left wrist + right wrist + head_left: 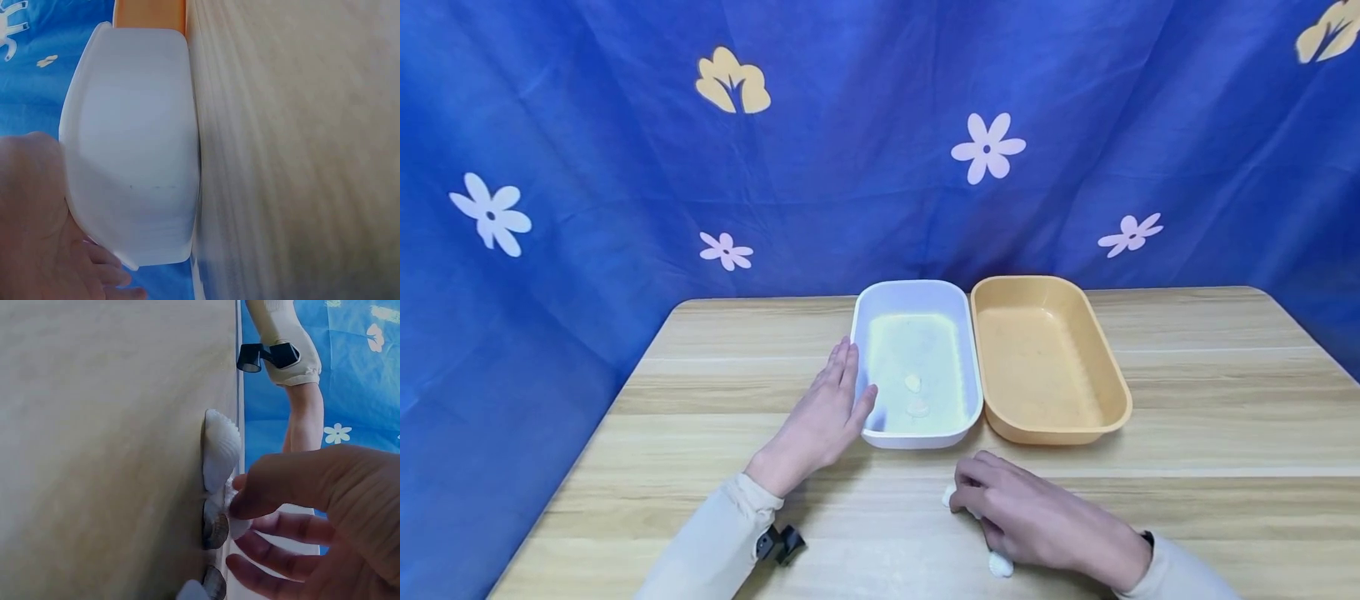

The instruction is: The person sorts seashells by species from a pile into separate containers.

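Observation:
My left hand rests at the left rim of a white plastic basin, its fingers fairly straight and its thumb over the edge. Two pale seashells lie on the basin's floor. Low over the table in front, my right hand pinches a white seashell between thumb and fingers, as the right wrist view shows. Close beside it on the table are a larger ribbed white shell and a grey-brown shell. Another dark shell sits lower in that view. From above, the right hand hides most of them.
An orange-yellow basin stands against the right side of the white one. Both are on a wood-grain table, with a blue flowered curtain behind. A small black camera is strapped at the left wrist.

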The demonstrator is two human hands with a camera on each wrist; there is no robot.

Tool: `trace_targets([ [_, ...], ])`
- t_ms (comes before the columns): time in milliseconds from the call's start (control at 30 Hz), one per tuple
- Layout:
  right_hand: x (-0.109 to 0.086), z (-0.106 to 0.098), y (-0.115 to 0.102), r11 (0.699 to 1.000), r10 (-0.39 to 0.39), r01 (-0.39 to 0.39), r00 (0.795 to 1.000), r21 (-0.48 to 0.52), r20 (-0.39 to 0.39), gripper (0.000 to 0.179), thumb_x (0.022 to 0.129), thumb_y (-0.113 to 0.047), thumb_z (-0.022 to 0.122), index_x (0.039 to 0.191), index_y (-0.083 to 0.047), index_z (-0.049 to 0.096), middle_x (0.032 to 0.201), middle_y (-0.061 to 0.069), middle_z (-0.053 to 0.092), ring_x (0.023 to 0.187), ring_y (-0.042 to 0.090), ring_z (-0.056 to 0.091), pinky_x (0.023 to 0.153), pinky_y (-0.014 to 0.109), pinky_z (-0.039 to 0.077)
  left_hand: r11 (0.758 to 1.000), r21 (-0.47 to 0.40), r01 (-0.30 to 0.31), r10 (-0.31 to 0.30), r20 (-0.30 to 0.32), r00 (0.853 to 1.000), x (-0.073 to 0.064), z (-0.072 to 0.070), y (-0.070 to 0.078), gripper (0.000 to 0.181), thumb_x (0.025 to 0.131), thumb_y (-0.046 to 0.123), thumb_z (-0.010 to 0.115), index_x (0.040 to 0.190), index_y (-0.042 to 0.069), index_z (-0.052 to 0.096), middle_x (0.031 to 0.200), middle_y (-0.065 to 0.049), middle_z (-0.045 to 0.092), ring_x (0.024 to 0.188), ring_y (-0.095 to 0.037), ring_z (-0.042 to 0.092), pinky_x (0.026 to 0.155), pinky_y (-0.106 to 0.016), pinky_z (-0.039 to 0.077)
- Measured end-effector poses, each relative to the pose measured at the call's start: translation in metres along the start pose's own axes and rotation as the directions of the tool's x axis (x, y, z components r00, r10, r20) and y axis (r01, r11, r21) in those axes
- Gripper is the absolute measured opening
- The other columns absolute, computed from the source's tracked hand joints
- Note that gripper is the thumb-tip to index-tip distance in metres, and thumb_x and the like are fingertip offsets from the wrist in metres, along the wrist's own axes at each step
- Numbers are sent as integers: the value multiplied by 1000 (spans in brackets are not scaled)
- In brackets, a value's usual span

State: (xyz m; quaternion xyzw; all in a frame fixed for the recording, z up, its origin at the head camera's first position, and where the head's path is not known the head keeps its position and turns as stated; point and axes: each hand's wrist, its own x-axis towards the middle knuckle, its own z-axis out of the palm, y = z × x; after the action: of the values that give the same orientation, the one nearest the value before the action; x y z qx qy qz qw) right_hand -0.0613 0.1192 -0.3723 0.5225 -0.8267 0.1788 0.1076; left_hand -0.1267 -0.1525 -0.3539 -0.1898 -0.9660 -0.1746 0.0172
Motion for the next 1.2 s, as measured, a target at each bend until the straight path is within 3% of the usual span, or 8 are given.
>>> trace_targets([
  [167, 5, -5, -1, 998, -20, 23, 998, 50, -53, 29, 69, 5, 66, 89, -16, 66, 96, -6, 48, 87, 7, 47, 76, 15, 41, 1000, 1, -2, 2, -3, 1000, 0, -1, 0, 68, 105, 37, 31, 147, -13, 15, 156, -30, 10, 144, -40, 13, 116, -49, 20],
  [433, 33, -25, 7, 997, -33, 44, 986, 67, -162, 22, 71, 5, 68, 90, -8, 70, 100, 1, 64, 94, 14, 57, 81, 22, 50, 1000, 0, -9, 9, -7, 1000, 0, -1, 0, 68, 104, 36, 32, 147, -15, 15, 155, -31, 10, 144, -40, 13, 116, -50, 20],
  [633, 60, -26, 13, 992, 116, -106, 978, 69, -173, 22, 73, 5, 66, 92, -2, 73, 98, 6, 68, 92, 18, 61, 80, 26, 54, 1000, 2, -15, 15, -15, 1000, 0, -1, -1, 68, 104, 36, 32, 146, -16, 16, 155, -32, 10, 144, -41, 14, 116, -49, 20],
  [967, 95, -11, 20, 944, 328, -326, 917, 44, -226, 18, 71, 5, 67, 88, 2, 73, 88, 9, 70, 82, 24, 61, 75, 32, 53, 1000, -5, -15, 15, -31, 999, 0, 0, -3, 67, 104, 35, 35, 146, -15, 18, 155, -31, 12, 143, -41, 16, 115, -50, 23],
  [1200, 111, 5, 29, 907, 420, -412, 897, 88, -136, 19, 70, 7, 67, 88, 5, 74, 87, 14, 71, 85, 29, 67, 78, 37, 55, 1000, -13, -21, 21, -29, 999, 0, 0, -3, 67, 104, 34, 36, 146, -15, 18, 155, -31, 12, 144, -40, 15, 115, -50, 24],
])
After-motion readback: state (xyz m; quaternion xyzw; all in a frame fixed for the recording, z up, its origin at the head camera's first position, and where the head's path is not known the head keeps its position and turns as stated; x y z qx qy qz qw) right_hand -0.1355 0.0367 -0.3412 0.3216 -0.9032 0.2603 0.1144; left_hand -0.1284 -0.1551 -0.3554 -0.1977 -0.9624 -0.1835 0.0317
